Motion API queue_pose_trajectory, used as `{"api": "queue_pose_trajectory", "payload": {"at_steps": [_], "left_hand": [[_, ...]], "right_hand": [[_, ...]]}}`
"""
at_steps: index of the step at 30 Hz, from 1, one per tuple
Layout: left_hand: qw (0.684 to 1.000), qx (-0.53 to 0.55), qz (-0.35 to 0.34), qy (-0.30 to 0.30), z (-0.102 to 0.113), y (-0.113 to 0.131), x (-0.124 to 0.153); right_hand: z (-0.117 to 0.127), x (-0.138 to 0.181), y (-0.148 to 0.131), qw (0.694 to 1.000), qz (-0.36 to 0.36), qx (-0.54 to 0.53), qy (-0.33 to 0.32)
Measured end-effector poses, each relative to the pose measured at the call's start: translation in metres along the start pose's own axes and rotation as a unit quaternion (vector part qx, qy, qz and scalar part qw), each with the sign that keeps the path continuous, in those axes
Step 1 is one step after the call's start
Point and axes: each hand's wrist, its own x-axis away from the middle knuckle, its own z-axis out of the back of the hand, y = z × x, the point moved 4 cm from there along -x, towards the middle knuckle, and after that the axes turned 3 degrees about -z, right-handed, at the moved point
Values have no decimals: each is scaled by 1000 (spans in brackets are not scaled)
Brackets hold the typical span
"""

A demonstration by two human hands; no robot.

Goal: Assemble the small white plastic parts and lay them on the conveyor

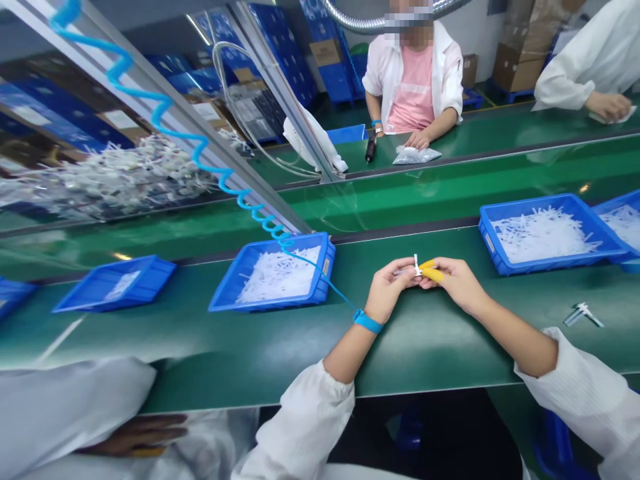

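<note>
Centre tray (327, 257): head view's landmark; blue, heaped w/ white strips; prob. kept just L of the hands for quick reach.
L hand (390, 287): R of centre tray; fingers closed on one side of white part (417, 268), prob. to steady it.
R hand (457, 280): further R of centre tray, tips nearly meeting L hand's; pinching the other side w/ yellow ends (434, 274) – finger covers or tool grips, can't tell which. Prob. opposed to L hand for fine control.
White part: R of centre tray, held up over green worktop (425, 353) between both hands; small, slim, thin stem sticking up; lower portion mostly hidden by fingers, detail too small to read.
Blue strap (367, 321): on L wrist, R of centre tray; joined to coiled cord (120, 65) running over centre tray; prob. anti-static, coiled for slack.
Right tray (491, 248): well R of centre tray, also heaped w/ white strips; prob. set back for elbow room.
Loose piece (583, 311): well R of centre tray, beyond R forearm; pale, branched; prob. handy there.
</note>
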Motion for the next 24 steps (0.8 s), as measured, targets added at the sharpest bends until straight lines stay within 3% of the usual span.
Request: {"api": "queue_pose_trajectory", "payload": {"at_steps": [4, 8, 17, 24], "left_hand": [[992, -69, -100, -17, 3, 17, 2], [954, -219, -204, -17, 2, 35, 6], [985, -149, -88, 26, 10, 21, 1], [979, -171, -110, 10, 4, 25, 4]], "right_hand": [[-1, -1, 0, 1000, -3, -1, 4], [-2, 0, -2, 999, 17, 43, -1], [-4, 2, -3, 993, 57, 102, 10], [-6, 2, 1, 987, 82, 134, 19]]}}
